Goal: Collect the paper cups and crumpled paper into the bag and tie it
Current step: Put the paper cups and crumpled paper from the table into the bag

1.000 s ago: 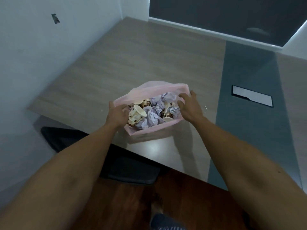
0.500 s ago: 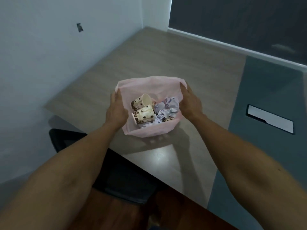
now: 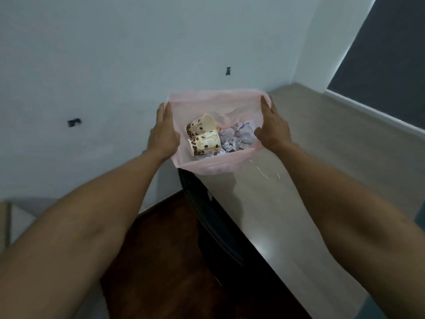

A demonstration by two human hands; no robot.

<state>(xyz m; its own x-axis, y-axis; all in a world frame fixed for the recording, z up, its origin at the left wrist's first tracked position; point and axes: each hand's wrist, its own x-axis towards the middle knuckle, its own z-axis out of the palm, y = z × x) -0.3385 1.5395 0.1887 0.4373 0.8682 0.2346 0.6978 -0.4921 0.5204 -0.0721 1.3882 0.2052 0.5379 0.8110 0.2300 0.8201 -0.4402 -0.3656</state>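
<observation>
The thin, translucent pink plastic bag hangs open between two hands, lifted at the near corner of the pale wood-grain table, its bottom apparently just above the edge. The left hand holds the bag's left rim and the right hand the right rim; fingers on both lie mostly straight along the film with the thumbs closing against it — whether the fingertips curl over the rim on the far side, I cannot tell.

The risks, as I judge them, come from the wide mouth and the light film. If either hand loosens to gather the rim for tying, that side can sag and the topmost brown-spotted cream paper cup, lying tilted with its mouth up, may roll out. Pulling the rim apart too hard could tear the plastic. Tying with little slack above the contents may leave a loose knot.

Counted: one bag; two spotted cups visible — the second brown-spotted cream paper cup lies on its side just in front of the first, touching it; more may sit beneath. The crumpled white-lilac paper forms a heap beside the cups, at least two wads, the exact number unclear. Two hands.
</observation>
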